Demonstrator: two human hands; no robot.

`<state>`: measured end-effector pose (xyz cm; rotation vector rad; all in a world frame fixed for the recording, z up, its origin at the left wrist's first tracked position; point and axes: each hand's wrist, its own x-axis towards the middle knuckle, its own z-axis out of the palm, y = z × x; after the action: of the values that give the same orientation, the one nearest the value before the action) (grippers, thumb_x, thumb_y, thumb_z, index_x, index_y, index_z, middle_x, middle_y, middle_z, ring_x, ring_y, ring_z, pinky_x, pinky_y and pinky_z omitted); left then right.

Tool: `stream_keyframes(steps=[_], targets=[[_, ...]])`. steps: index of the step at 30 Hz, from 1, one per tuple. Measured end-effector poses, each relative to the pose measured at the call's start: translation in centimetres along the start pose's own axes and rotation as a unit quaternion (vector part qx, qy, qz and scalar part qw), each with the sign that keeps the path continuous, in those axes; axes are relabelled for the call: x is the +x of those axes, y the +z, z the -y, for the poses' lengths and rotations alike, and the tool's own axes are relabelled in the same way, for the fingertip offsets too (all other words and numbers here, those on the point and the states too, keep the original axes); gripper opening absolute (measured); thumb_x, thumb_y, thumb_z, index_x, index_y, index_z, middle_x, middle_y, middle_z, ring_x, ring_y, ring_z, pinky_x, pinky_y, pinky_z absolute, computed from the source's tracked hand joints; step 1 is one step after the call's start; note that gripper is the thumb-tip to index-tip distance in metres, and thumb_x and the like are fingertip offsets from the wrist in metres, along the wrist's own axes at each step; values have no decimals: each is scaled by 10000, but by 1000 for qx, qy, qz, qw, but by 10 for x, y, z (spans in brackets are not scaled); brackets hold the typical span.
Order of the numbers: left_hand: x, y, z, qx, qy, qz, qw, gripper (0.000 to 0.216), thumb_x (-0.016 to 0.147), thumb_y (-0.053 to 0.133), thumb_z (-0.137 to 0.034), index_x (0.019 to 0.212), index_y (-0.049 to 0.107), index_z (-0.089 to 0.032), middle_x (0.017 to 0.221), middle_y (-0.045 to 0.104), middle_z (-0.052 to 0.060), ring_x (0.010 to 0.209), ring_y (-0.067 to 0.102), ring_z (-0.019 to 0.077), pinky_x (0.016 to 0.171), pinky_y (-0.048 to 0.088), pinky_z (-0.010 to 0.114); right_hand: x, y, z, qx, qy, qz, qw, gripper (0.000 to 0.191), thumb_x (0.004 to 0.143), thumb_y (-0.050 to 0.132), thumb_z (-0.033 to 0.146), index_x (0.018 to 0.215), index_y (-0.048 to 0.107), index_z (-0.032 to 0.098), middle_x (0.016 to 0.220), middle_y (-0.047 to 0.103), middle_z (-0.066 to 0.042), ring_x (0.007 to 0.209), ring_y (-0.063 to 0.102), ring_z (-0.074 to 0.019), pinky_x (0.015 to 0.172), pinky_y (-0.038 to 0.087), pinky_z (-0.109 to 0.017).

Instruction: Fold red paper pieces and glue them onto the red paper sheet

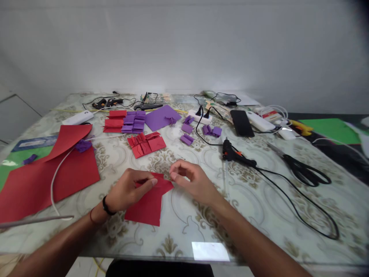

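Note:
A folded red paper sheet point(148, 204) lies on the patterned table in front of me. My left hand point(129, 189) rests on its upper left part, fingers curled and pressing the fold down. My right hand point(191, 181) hovers just right of the paper's top corner, thumb and forefinger pinched together, with nothing visible between them. Beyond lie a pile of folded red pieces point(146, 144) and a stack of folded purple pieces point(134, 121).
Large red sheets point(43, 175) lie at the left with a white cable across them. A black glue gun point(235, 154) with its cord, black scissors point(305, 171), a phone point(241, 123), a power strip point(198, 116), a purple sheet point(161, 117) and a green sheet point(331, 129) surround the work spot.

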<state>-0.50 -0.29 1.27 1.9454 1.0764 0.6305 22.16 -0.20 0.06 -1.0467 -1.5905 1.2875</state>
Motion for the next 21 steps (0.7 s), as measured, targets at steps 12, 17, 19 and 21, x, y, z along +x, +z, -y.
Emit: stream_keyframes(steps=[12, 17, 19, 21], targets=[[1, 6, 3, -135, -92, -14, 986, 290, 904, 667, -395, 838, 754, -127, 660, 662, 28, 568, 545, 121, 527, 400, 220, -6, 10, 1, -6, 20, 2, 1000, 131, 895, 640, 312, 837, 664, 196, 691, 616, 17, 650, 568, -138, 655, 471, -262], [1, 7, 2, -129, -73, -20, 989, 254, 907, 661, -355, 799, 737, -138, 639, 633, 3, 550, 508, 102, 516, 377, 211, -7, 13, -2, -18, 32, 1, 999, 183, 906, 659, 358, 848, 720, 195, 718, 661, -3, 669, 584, -150, 655, 471, -271], [2, 7, 2, -182, -81, -34, 979, 240, 895, 673, -358, 817, 728, -138, 622, 633, -1, 546, 521, 107, 523, 398, 215, -7, 12, -3, -15, 30, -20, 999, 192, 906, 665, 365, 834, 717, 194, 702, 657, -1, 661, 584, -151, 653, 473, -272], [2, 7, 3, -217, -84, -48, 971, 227, 879, 694, -352, 820, 727, -136, 613, 636, -1, 554, 537, 112, 548, 422, 224, -6, 11, -2, -13, 25, -23, 999, 183, 905, 665, 355, 830, 710, 194, 689, 649, 3, 652, 581, -149, 652, 476, -271]])
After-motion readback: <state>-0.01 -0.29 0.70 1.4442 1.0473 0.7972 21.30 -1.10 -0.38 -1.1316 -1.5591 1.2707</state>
